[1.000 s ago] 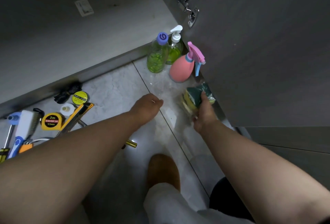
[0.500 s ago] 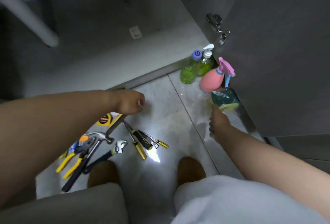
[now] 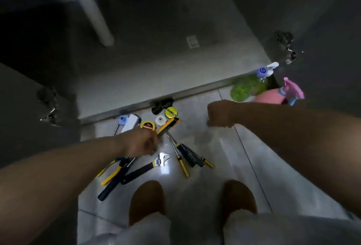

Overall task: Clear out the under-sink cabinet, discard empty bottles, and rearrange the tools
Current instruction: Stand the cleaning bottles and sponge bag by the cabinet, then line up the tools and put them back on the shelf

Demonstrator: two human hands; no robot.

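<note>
The cabinet (image 3: 175, 65) at twelve o'clock looks cleared, so I judge I'm at the tool-sorting step. My left hand (image 3: 141, 144) hovers curled over the tools (image 3: 148, 158) on the floor; whether it grips one I cannot tell. My right hand (image 3: 219, 114) is fisted, seemingly empty, bottles (image 3: 248, 87) at two o'clock. Next calls for picking one tool.

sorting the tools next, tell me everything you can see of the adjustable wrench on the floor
The adjustable wrench lies flat on the pale floor tile, shiny metal head with open jaws pointing up-right, black handle with a yellow band running down-left. Its handle end meets the pile of pliers. The left hand hovers just above-left, not clearly touching it.
</note>
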